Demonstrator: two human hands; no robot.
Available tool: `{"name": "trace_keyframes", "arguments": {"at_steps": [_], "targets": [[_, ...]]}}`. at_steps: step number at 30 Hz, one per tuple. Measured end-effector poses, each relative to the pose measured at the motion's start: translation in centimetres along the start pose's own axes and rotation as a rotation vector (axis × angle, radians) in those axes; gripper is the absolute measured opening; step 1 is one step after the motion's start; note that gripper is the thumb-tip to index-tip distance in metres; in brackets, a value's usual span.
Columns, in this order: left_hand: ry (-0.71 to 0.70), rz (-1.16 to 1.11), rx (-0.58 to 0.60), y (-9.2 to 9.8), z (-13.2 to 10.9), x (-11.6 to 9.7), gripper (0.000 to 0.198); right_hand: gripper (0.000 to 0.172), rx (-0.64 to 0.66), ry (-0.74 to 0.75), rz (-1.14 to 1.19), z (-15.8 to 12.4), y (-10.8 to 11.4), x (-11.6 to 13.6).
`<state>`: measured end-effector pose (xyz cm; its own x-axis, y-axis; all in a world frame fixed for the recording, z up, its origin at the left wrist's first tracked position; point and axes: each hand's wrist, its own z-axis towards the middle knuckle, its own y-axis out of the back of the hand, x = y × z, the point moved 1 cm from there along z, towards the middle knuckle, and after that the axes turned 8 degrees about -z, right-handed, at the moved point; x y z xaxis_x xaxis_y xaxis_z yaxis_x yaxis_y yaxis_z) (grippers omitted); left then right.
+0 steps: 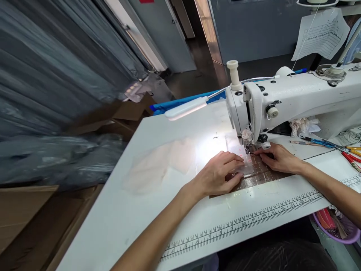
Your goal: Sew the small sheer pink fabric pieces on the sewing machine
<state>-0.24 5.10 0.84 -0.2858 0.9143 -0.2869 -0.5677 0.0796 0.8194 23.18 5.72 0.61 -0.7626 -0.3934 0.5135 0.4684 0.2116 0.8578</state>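
From my head view, my left hand (218, 175) lies palm down, thumb standing apart from the loosely bent fingers, whose tips rest on a sheer white piece (246, 165) with pink marks. That piece is just beside and partly under the presser foot (249, 148) of the white sewing machine (299, 94), over a shiny brown sheet (262, 178). My right hand (278, 157) is on the other side of the foot, thumb and forefinger drawn narrow close to it; I cannot tell whether anything is pinched between them.

The white worktop (113, 226) carries a printed ruler strip (244, 222) along the edge nearest me. A slim lamp (186, 108) on a bendy neck lights the area left of the needle. Further left on the worktop is a pale peach piece (152, 165), its outline blurred. Bits of lace (299, 126) lie under the machine's arm, and to my right are tools with blue, red and yellow handles (352, 152). A purple basket (352, 237) sits below the worktop's edge, near my right forearm.
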Motion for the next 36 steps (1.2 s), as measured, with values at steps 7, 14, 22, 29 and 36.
{"name": "trace_keyframes", "arguments": {"at_steps": [7,14,22,29,36], "targets": [[-0.057,0.062,-0.049,-2.1,-0.5,0.1,0.012,0.021,0.154,-0.089,-0.105,1.8,0.9,0.6],[-0.081,0.128,-0.057,-2.1,-0.3,-0.2,0.016,0.031,0.004,0.059,-0.139,0.5,-0.8,-0.3],[-0.089,0.091,-0.056,-2.3,-0.3,-0.3,0.017,0.04,0.06,0.187,-0.369,0.2,-1.1,-0.6],[-0.115,0.117,0.054,-2.0,-0.4,0.0,0.022,0.038,0.021,0.312,-0.41,0.0,-1.5,-0.9],[-0.116,0.077,0.137,-1.3,0.0,0.4,0.023,0.034,0.024,0.355,-0.452,0.0,-1.7,-1.2]]}}
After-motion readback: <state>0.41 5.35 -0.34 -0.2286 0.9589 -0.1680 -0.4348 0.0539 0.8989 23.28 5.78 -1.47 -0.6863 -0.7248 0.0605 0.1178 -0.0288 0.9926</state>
